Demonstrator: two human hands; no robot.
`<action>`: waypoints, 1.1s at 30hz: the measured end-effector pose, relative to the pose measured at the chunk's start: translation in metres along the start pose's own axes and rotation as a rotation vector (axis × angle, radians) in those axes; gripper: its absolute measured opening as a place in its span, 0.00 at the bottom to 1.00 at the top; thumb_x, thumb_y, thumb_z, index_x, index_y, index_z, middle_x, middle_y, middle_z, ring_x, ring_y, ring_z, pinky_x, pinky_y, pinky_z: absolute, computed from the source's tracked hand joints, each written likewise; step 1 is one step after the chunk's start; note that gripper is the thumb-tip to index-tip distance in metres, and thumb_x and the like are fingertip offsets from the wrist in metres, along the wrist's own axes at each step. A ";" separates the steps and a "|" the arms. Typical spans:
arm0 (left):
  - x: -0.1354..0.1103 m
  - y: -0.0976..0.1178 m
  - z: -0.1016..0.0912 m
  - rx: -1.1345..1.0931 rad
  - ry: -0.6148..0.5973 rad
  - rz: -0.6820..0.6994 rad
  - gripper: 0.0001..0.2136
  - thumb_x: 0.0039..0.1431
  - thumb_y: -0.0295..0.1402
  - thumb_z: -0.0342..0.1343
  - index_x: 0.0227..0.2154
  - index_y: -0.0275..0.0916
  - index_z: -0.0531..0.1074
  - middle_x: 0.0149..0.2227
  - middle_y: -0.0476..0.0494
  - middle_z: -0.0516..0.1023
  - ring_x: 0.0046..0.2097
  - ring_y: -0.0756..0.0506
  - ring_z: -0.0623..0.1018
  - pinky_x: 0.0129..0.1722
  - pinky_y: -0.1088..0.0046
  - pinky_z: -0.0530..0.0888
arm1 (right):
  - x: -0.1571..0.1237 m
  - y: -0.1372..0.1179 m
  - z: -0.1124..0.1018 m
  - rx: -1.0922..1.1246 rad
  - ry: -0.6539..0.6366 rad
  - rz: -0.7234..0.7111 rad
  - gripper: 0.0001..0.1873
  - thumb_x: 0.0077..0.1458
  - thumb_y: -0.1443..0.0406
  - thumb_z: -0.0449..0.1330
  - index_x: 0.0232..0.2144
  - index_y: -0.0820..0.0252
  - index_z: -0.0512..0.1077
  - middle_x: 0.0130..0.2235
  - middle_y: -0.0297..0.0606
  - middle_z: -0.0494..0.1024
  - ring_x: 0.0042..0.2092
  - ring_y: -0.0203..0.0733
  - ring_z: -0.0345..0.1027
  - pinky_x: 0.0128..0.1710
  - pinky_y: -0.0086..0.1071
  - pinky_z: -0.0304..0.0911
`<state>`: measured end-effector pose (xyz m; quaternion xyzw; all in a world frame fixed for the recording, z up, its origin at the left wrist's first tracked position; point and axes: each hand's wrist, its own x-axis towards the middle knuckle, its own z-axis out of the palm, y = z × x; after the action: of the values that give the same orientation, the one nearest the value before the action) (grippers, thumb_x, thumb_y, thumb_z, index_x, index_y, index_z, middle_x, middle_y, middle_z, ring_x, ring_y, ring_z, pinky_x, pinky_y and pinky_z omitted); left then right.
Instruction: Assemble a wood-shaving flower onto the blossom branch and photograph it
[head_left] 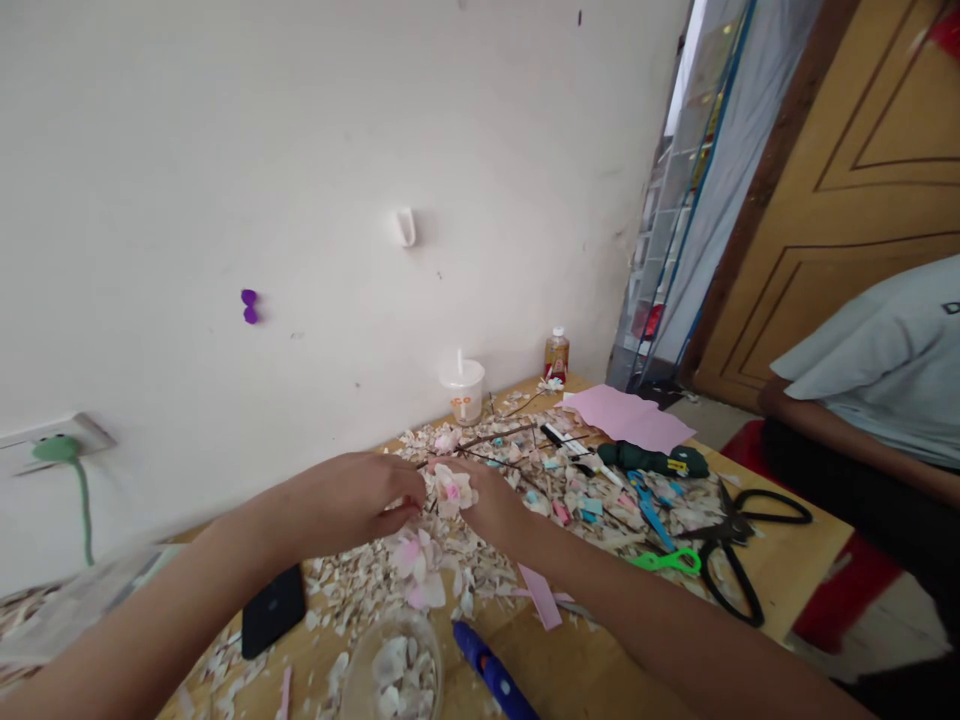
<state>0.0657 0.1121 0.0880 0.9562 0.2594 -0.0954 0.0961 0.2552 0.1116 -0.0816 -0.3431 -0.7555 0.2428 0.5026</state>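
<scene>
My left hand (360,497) and my right hand (491,500) meet over a wooden table (570,670). Between their fingertips sits a small pink-and-white paper flower (454,490) on a thin dark twig (487,440) that runs back towards the wall. Both hands are closed in a pinch on the flower, the left from the left side, the right from the right. A second pink paper flower (420,570) lies on the table just below them, among several white paper scraps.
A clear bowl of scraps (394,672), a blue glue gun (491,675) and a black phone (274,610) lie near me. Black scissors (739,545), green scissors (667,560), pink paper (630,418), a cup (463,388) and a bottle (556,355) lie beyond. Another person (870,400) sits at right.
</scene>
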 end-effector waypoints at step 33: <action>0.012 -0.007 0.010 -0.211 0.006 -0.041 0.11 0.67 0.33 0.49 0.39 0.42 0.77 0.35 0.47 0.82 0.36 0.47 0.79 0.36 0.75 0.69 | -0.002 0.013 -0.004 -0.046 0.017 -0.055 0.20 0.66 0.59 0.62 0.56 0.58 0.71 0.60 0.46 0.73 0.60 0.53 0.69 0.61 0.57 0.63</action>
<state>0.0706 0.1215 0.0750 0.9356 0.2876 -0.0668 0.1934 0.2631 0.1189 -0.0903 -0.3356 -0.7658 0.2082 0.5074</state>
